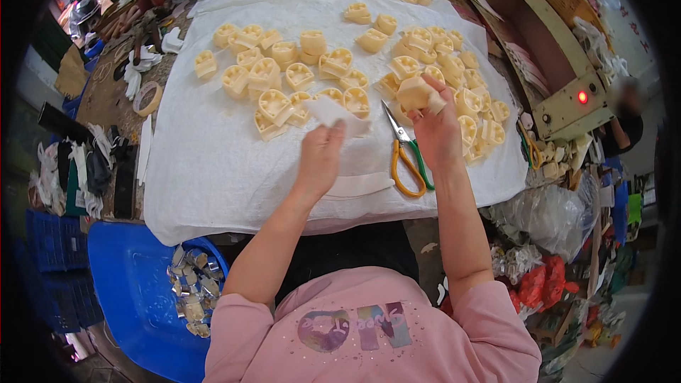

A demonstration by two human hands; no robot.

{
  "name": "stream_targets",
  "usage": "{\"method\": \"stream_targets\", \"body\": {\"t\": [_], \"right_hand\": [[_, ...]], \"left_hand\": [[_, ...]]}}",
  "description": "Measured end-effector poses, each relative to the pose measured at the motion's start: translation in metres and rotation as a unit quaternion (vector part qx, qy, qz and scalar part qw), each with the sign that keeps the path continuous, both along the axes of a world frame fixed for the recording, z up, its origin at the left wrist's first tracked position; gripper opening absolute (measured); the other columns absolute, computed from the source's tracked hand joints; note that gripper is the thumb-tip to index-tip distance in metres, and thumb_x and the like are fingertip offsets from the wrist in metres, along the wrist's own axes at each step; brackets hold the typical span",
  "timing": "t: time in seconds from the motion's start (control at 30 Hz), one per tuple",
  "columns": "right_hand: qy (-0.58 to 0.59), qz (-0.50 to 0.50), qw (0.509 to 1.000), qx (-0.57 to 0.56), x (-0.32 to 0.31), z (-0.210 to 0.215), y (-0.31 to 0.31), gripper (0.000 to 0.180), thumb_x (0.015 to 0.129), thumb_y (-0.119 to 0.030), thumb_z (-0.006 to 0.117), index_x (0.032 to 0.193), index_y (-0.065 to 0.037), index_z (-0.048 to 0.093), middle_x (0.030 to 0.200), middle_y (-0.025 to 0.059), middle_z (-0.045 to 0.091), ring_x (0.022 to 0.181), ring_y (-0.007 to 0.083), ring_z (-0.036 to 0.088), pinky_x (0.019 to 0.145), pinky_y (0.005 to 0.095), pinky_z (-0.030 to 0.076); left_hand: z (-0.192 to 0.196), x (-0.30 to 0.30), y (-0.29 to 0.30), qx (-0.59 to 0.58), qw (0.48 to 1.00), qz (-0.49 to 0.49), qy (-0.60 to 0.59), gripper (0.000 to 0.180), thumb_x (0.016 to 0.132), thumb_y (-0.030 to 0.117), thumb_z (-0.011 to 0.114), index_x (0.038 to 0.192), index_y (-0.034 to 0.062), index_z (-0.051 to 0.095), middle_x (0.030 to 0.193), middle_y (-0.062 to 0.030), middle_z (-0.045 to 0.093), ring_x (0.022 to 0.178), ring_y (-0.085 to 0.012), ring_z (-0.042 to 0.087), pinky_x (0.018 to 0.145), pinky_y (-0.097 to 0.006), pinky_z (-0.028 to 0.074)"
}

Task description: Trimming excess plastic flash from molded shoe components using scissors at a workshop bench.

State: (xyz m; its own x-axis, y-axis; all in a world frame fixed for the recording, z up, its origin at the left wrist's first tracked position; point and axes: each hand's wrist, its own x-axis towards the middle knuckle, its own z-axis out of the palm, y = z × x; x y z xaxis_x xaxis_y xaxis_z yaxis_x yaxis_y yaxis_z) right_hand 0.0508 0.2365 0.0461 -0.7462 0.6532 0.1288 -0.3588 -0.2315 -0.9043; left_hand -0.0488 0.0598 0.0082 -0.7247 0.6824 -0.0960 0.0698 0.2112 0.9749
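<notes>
My left hand (pixel 324 150) pinches a white strip (pixel 332 111) between thumb and fingers, with its free end over the cream pieces. In my right hand (pixel 438 131) is a cream heel-shaped piece (pixel 413 93), held up beside the right-hand pile. Scissors (pixel 403 150) with one orange and one green handle lie between my hands, blades pointing away from me. Another pale strip (pixel 358 185) rests flat on the white sheet (pixel 213 184), near my left wrist. Several cream pieces (pixel 264 71) with hollow, ribbed insides are spread beyond my left hand.
A larger pile (pixel 469 103) of cream pieces sits at right, with more along the far edge. A beige machine (pixel 560 99) with a lit red lamp borders the table's right. Tape (pixel 147 98) lies at left. A blue tub (pixel 131 291) with metallic pieces stands below left.
</notes>
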Motion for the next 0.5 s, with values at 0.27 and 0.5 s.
{"method": "stream_targets", "body": {"t": [0.27, 0.5], "right_hand": [[-0.075, 0.008, 0.981, 0.180, 0.061, -0.003, -0.057, 0.045, 0.084, 0.003, 0.058, 0.127, -0.005, 0.044, 0.112, 0.0119, 0.059, 0.095, 0.0176, 0.058, 0.080, 0.0290, 0.049], [0.025, -0.022, 0.856, 0.516, 0.073, -0.011, -0.084, 0.047, 0.076, 0.004, 0.066, 0.118, -0.009, 0.047, 0.112, 0.0176, 0.061, 0.096, 0.0297, 0.056, 0.078, 0.0373, 0.048]], "left_hand": [[0.008, 0.056, -0.052, 0.340, 0.892, 0.057, -0.293, 0.039, 0.098, 0.019, 0.040, 0.129, -0.0043, 0.042, 0.104, -0.0095, 0.060, 0.087, -0.0152, 0.055, 0.076, -0.030, 0.045], [-0.002, 0.092, -0.051, 0.317, 0.896, 0.138, -0.278, 0.036, 0.099, 0.018, 0.038, 0.123, -0.0073, 0.049, 0.122, -0.0141, 0.055, 0.108, -0.0157, 0.051, 0.090, -0.028, 0.038]]}}
